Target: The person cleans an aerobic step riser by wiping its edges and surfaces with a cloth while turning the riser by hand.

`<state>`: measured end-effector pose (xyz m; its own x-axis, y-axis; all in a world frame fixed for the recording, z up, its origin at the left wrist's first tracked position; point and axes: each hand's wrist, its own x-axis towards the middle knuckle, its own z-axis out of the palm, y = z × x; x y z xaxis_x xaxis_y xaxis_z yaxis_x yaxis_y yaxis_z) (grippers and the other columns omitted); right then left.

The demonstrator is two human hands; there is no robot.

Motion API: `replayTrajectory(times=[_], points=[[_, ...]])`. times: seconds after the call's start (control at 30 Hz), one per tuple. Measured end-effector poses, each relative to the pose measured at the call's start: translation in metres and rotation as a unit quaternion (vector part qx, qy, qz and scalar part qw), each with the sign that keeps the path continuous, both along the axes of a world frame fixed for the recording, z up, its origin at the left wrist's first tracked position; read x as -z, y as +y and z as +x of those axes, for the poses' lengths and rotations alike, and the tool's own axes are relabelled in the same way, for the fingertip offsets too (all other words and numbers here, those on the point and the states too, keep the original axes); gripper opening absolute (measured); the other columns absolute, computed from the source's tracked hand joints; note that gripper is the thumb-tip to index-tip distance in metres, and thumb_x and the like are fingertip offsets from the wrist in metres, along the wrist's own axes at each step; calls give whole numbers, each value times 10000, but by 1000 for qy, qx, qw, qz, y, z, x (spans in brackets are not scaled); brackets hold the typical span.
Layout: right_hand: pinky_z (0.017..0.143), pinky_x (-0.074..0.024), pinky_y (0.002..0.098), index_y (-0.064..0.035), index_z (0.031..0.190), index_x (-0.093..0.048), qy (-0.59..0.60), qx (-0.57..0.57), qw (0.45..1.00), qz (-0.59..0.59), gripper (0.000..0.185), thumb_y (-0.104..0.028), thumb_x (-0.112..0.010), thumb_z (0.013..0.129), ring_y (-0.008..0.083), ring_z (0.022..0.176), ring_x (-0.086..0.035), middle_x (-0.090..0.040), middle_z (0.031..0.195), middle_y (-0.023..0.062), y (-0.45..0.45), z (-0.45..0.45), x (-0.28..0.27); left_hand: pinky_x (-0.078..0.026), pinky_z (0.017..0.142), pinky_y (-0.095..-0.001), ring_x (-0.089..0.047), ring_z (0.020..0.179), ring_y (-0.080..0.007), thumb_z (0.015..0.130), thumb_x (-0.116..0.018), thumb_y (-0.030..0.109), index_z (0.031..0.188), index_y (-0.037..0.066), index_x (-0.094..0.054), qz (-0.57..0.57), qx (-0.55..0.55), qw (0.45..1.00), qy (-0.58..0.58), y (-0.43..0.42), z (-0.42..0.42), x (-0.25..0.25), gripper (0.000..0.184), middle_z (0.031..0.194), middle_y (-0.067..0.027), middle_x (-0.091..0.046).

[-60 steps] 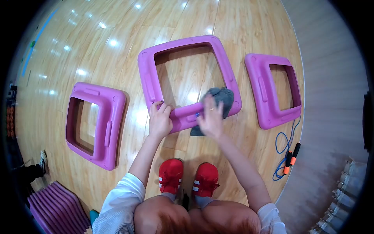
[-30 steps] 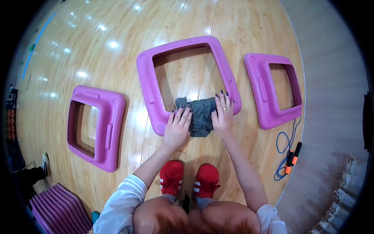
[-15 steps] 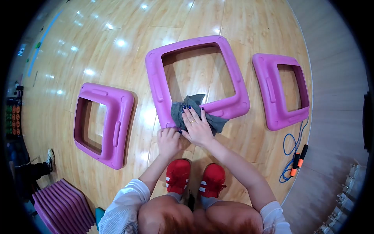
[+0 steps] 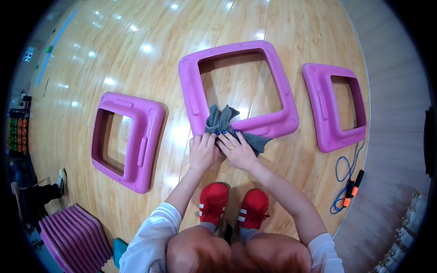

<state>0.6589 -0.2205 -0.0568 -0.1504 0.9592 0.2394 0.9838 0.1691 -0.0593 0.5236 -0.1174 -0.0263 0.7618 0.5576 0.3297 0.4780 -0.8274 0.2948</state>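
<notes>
A pink plastic square frame [image 4: 287, 102] with a large opening lies on the floor ahead of me. A dark grey cloth [image 4: 221, 117] is bunched over its near-left corner, with one end spread along the near side. My right hand [image 4: 237, 152] presses on the cloth with bent fingers, gripping its folds at the frame's near edge. Beside it, my left hand [image 4: 203, 151] is closed over the near-left corner of the frame, knuckles up and touching the cloth's edge. The left fingertips are partly hidden.
Similar pink frames stand on the left [image 4: 148, 132] and right [image 4: 321, 104]. A blue jump rope [image 4: 339, 177] with black-and-orange handles [image 4: 353, 189] lies at right. Several stacked pink pieces [image 4: 75, 236] sit lower left, near another person's shoe [image 4: 62, 182]. My red shoes [image 4: 214, 200] are below.
My right hand has drawn back toward me with its fingers more bent, and the cloth is more bunched up. My left hand has moved up against the cloth. The view has shifted slightly.
</notes>
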Motion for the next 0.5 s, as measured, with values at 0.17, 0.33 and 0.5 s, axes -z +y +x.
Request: replayTrajectory(times=[0.17, 0.33, 0.5], points=[[844, -313, 408, -176, 1067, -609, 59, 134, 982, 118, 399, -234, -632, 674, 178, 985, -427, -502, 1071, -8, -11, -1, -3, -370, 663, -367, -494, 732, -221, 691, -673, 249, 755, 103, -536, 30, -55, 998, 28, -6, 15, -15, 210, 757, -48, -524], [744, -404, 426, -102, 1123, -522, 168, 291, 940, 54, 440, -228, -644, 720, 273, 861, -520, -538, 957, 89, -41, 5, -8, -363, 622, -375, -540, 669, -232, 747, -662, 237, 682, 100, -542, 23, -65, 997, 38, 3, 21, -11, 193, 660, -61, -556], [537, -434, 409, -71, 1029, -476, 389, 443, 806, -41, 314, -237, -630, 812, 299, 559, -538, -527, 624, 100, -49, 18, -3, -414, 564, -382, -566, 554, -245, 760, -657, 267, 605, 104, -548, 8, -79, 996, 44, -6, 20, 5, 250, 580, -76, -572]])
